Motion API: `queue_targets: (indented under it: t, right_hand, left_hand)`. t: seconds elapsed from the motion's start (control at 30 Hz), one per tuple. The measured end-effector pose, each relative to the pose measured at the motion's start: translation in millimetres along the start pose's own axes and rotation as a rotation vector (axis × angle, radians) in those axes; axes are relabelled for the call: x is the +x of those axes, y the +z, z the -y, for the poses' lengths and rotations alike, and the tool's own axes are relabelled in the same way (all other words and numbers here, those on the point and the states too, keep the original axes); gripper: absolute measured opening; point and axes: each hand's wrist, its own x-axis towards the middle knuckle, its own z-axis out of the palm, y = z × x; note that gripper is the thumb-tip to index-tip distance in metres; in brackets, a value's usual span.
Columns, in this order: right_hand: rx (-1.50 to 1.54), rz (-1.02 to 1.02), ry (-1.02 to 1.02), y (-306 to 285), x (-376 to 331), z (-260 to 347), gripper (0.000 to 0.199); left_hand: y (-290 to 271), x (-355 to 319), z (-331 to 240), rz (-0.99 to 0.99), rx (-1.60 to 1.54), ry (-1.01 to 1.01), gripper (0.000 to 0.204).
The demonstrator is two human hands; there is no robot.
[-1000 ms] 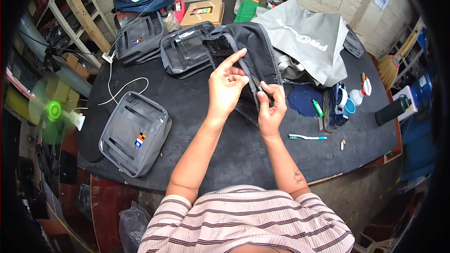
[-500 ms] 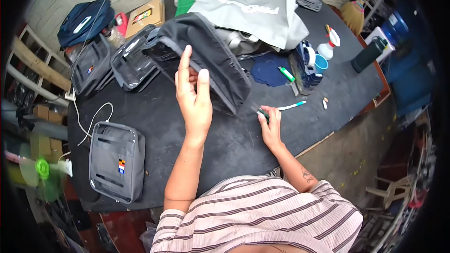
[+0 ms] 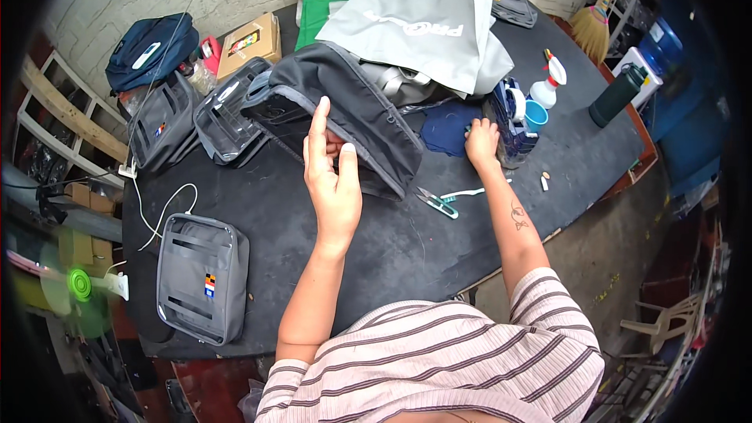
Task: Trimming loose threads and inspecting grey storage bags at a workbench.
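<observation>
A dark grey fabric bag (image 3: 368, 117) with a zipper edge stands tilted on the black table. My left hand (image 3: 333, 188) is at its opening, index finger and thumb raised, the other fingers curled in against the fabric; it holds the bag up. My right hand (image 3: 482, 141) is closed over the spot beside the navy cloth (image 3: 445, 131) where a green lighter lay, its fingers mostly covering the lighter. Thread snips (image 3: 437, 203) with a teal handle lie on the table between my hands, next to a white and teal pen-like stick (image 3: 468, 192).
A finished-looking grey bag (image 3: 200, 278) lies at near left; two clear-fronted bags (image 3: 231, 113) stand behind. A large silver-grey bag (image 3: 407, 23) covers the far middle. At right are a clear navy case (image 3: 513, 129), blue cup (image 3: 536, 114), spray bottle (image 3: 546, 88) and dark tumbler (image 3: 619, 95).
My right hand has put down the snips and moved away to the right, onto the lighter. My left hand stays at the bag. The whole view has shifted slightly.
</observation>
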Motion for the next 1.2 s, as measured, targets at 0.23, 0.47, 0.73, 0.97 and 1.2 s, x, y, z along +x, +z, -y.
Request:
queue_targets:
  t: [0.23,0.47,0.73,0.97,1.2]
  right_hand:
    - [0.375,-0.077,0.13,-9,-6,12,0.033]
    - [0.066,-0.354,0.122,-10,5,25,0.051]
    - [0.47,0.068,-0.618,-10,-10,111,0.023]
    - [0.479,0.214,-0.718,-6,20,97,0.018]
    - [1.628,-0.052,-0.028,-75,1,96,0.016]
  left_hand:
    - [1,1,7,0.019,0.002,0.042,0.069]
    - [1,-1,6,-0.022,-0.072,0.034,0.069]
    - [5,-4,2,0.016,-0.075,0.027,0.069]
    - [-3,-3,8,0.042,-0.126,0.013,0.07]
    - [9,-3,10,-0.006,-0.085,0.045,0.067]
